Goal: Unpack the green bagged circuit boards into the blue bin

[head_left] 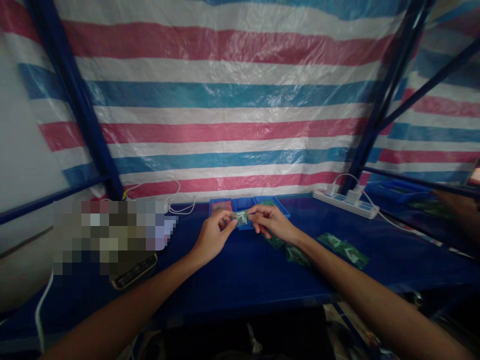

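Over the middle of the blue table (pixel 210 280) I hold up a small flat green-and-white piece (pixel 242 218), like a packet or card. My left hand (pixel 216 231) pinches its left edge between thumb and fingers. At its right edge, the fingers of my right hand (pixel 273 223) are closed on it too. Just behind my hands sits a blue divided tray (pixel 243 204), partly hidden by them. Its left compartment holds something pink (pixel 222 207), and green material (pixel 268 204) shows in the right one. A green packet (pixel 297 254) lies beneath my right forearm.
More green packets (pixel 343 249) lie right of my forearm. A white power strip (pixel 345 204) with plugs stands at the back right, a white cable (pixel 182 204) at the back left. A dark device with buttons (pixel 135 271) sits left, beside a blurred-out area. Blue metal posts frame the table.
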The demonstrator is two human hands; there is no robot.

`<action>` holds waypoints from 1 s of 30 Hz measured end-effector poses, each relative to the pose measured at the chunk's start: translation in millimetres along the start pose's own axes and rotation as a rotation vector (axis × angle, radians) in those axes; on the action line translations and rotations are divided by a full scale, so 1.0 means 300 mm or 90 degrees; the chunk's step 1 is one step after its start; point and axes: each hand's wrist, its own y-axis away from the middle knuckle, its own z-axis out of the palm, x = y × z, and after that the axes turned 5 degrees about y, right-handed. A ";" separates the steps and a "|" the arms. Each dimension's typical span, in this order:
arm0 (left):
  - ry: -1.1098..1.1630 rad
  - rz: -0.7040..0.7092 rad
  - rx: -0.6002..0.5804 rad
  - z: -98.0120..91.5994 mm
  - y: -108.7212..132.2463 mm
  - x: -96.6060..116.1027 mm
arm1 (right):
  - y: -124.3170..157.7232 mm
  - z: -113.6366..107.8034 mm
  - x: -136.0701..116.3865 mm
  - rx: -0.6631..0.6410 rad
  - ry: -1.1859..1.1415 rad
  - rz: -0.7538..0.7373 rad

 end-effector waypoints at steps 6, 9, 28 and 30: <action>0.094 -0.037 -0.050 -0.002 0.005 0.009 | -0.001 0.001 -0.011 -0.020 -0.043 0.010; 0.096 -0.047 -0.061 -0.001 0.003 0.020 | -0.003 0.001 -0.013 0.008 -0.013 0.010; -0.031 -0.003 -0.090 0.007 0.010 0.016 | -0.014 -0.055 0.012 0.250 0.241 -0.135; -0.027 -0.009 -0.120 0.010 0.015 0.018 | -0.013 -0.064 0.014 0.288 0.312 -0.149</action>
